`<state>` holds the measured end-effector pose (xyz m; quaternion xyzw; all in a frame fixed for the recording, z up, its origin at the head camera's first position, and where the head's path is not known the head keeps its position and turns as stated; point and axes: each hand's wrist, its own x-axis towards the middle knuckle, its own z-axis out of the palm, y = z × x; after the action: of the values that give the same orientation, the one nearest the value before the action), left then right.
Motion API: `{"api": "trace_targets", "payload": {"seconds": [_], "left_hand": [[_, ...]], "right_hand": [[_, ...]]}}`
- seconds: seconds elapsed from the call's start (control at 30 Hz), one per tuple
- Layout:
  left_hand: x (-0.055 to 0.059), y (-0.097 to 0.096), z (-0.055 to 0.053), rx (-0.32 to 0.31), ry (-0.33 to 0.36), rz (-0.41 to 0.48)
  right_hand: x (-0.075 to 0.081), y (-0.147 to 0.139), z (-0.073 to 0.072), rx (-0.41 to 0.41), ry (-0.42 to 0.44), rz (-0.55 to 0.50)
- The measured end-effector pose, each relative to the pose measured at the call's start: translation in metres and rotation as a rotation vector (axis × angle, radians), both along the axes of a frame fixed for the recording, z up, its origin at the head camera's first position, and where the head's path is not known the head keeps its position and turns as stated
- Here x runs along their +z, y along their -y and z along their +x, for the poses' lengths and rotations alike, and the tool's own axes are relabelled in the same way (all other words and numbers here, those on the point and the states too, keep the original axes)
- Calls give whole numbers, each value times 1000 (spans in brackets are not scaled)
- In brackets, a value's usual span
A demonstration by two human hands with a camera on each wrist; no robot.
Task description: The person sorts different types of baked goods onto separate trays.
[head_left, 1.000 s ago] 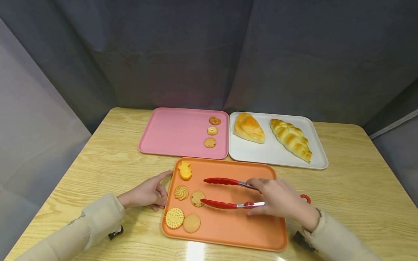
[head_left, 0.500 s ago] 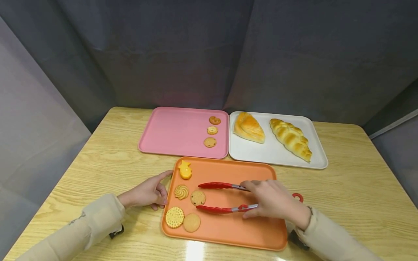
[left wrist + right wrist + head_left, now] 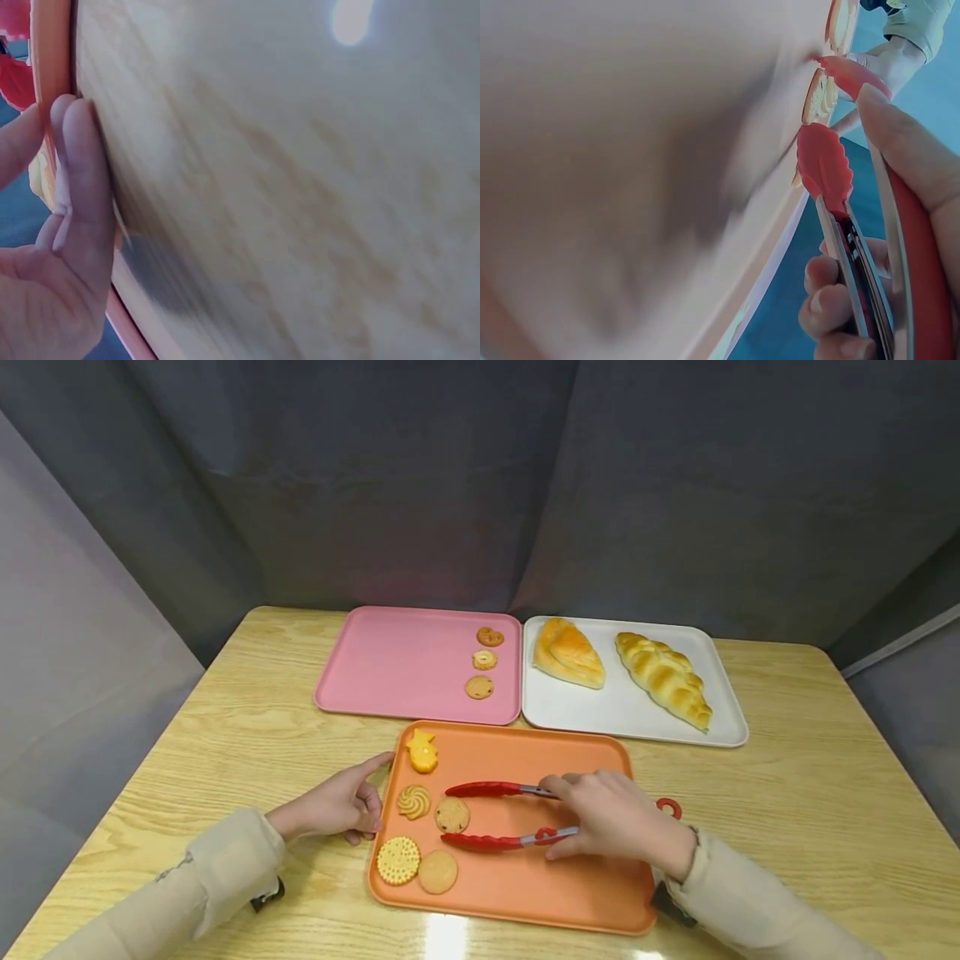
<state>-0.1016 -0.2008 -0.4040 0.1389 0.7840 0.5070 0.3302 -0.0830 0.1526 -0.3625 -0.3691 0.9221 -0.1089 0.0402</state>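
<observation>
On the wooden table, toward six o'clock: orange tray, lying flat.
Chip cookie: on the floor of orange tray, toward nine o'clock, between the spread tips of red tongs; contact with either tip impossible to tell.
Tong tips: pointing toward nine o'clock, one at twelve and one at six from chip cookie.
Right hand: over the three o'clock side of orange tray, grasping red tongs, thumb along one arm, fingers curled round the other.
Left hand: at nine o'clock, forefinger stretched to the rim of orange tray, thumb and curled fingers pinching that rim.
Swirl cookie: just beside chip cookie, between nine and ten o'clock.
Yellow piece: near the ten o'clock corner of orange tray.
Dotted biscuit: near the eight o'clock corner, with plain biscuit just beside, toward three.
Pink tray: at eleven o'clock from orange tray; pretzel cookie, ring cookie and speckled cookie lined up along its three o'clock side.
White tray: at one o'clock, bearing pastry wedge and, toward three, braided loaf.
Dark curtain: behind, at twelve.
</observation>
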Motion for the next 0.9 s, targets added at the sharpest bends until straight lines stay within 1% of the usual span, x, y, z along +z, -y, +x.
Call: {"api": "trace_targets", "payload": {"seconds": [0.23, 0.4, 0.57, 0.73, 0.9], "left_hand": [[-1, 1, 0, 0, 3, 1], [0, 0, 0, -12, -5, 7], [-1, 0, 0, -13, -12, -3], [-3, 1, 0, -15, -14, -7], [-3, -1, 0, -15, -14, -7]], "right_hand": [[0, 2, -1, 27, -15, 0], [0, 0, -1, 10, -12, 14], [2, -3, -2, -8, -5, 5], [5, -6, -4, -14, -27, -12], [8, -7, -8, -26, -44, -28]]}}
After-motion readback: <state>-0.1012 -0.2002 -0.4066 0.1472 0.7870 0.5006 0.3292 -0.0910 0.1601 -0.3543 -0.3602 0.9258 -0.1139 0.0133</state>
